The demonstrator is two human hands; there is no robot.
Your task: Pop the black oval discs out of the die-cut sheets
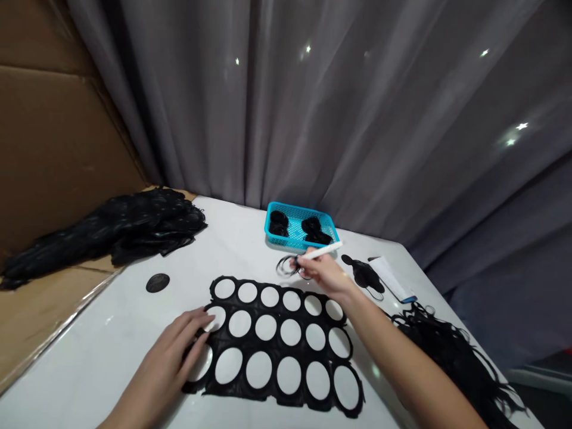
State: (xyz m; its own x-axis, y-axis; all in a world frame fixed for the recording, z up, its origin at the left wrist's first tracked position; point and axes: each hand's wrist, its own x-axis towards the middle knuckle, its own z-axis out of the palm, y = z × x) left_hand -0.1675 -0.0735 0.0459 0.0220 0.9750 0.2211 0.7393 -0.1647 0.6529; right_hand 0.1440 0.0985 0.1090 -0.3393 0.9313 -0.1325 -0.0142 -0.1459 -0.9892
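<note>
A flat black rubbery sheet (280, 313) with rows of round cut-out holes lies on the white table. My left hand (176, 345) rests on the sheet's left edge, fingers stretched out and thumb apart. Above the sheet's far edge, my right hand (322, 273) is closed round a white pen-like tool (328, 249), whose pale end points up to the right. Thin black rings (286, 266) hang at its fingertips, slightly blurred; how they are held is hidden. Just beyond is a blue plastic basket (301, 244) with bundles of black rings (279, 223) inside.
A black disc (158, 283) lies left of the sheet. Crumpled black material (134, 223) is heaped by a cardboard box (53, 119). On the right are black scraps (365, 275), a white packet (391, 278) and tangled black strips (447, 345). A grey curtain (286, 101) hangs behind.
</note>
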